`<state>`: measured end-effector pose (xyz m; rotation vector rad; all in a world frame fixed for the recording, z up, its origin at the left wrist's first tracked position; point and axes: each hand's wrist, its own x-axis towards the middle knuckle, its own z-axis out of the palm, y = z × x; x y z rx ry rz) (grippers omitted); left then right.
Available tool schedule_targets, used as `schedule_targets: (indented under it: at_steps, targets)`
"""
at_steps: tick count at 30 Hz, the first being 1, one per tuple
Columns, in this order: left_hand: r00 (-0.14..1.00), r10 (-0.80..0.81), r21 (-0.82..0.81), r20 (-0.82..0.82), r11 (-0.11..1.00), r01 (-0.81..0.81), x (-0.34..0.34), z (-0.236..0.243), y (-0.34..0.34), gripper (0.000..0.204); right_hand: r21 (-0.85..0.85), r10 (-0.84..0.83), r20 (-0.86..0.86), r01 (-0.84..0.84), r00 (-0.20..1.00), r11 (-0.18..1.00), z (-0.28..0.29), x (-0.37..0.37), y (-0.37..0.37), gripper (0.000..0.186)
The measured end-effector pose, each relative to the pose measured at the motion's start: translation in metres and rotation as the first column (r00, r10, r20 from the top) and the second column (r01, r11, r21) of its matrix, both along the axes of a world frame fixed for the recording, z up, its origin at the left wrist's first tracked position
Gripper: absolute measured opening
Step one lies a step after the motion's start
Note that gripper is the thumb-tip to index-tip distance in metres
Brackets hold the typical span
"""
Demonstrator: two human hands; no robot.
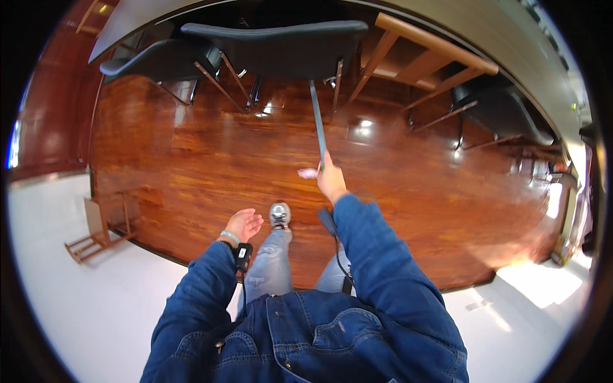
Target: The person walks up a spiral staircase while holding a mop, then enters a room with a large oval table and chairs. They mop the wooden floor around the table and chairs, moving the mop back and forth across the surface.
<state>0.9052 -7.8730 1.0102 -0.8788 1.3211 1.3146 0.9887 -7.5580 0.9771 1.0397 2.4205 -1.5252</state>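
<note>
My right hand (331, 182) is closed around the near end of a long, thin grey pole (317, 118). The pole runs away from me, and its far end is hidden beneath a black chair (274, 51). Just left of that hand is a small blurred pinkish patch (308, 173); I cannot make out what it is. My left hand (244, 225) hangs in the air over the floor, fingers stretched out and nothing in it. A pale bracelet (230, 236) circles the left wrist.
Glossy reddish-brown wood flooring (211, 172) spreads before me. Another black chair (159, 60) stands far left, a wooden chair (421, 57) and a further black chair (504, 115) far right, along a long table (523, 38). A small wooden chair (99, 223) is at left.
</note>
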Motion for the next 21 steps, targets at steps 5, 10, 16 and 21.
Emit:
schedule_targets:
  at_steps: [5, 10, 16, 21]
  targets:
    - [0.957, 0.091, 0.128, 0.277, 0.983, -0.130, 0.115, -0.034, 0.153, 0.033, 0.038, 0.193, 0.159, -0.202, 0.968, 0.979, 0.126, 0.170, 0.054, 0.064]
    - [0.854, 0.300, 0.288, 0.424, 0.850, -0.441, 0.212, -0.021, 0.325, 0.088, -0.197, 0.464, 0.288, -0.422, 0.838, 0.885, 0.297, 0.266, 0.142, 0.063]
    - [0.949, 0.027, 0.531, 0.315, 0.823, -0.200, 0.277, -0.039, 0.407, 0.042, 0.034, 0.680, 0.664, -0.920, 0.312, 0.390, 0.412, 0.276, 0.195, 0.047]
    - [0.627, 0.470, 0.315, 0.622, 0.582, -0.749, 0.273, -0.044, 0.387, 0.019, 0.160, 0.646, 0.752, -0.987, 0.134, 0.019, 0.398, 0.236, 0.184, 0.042]
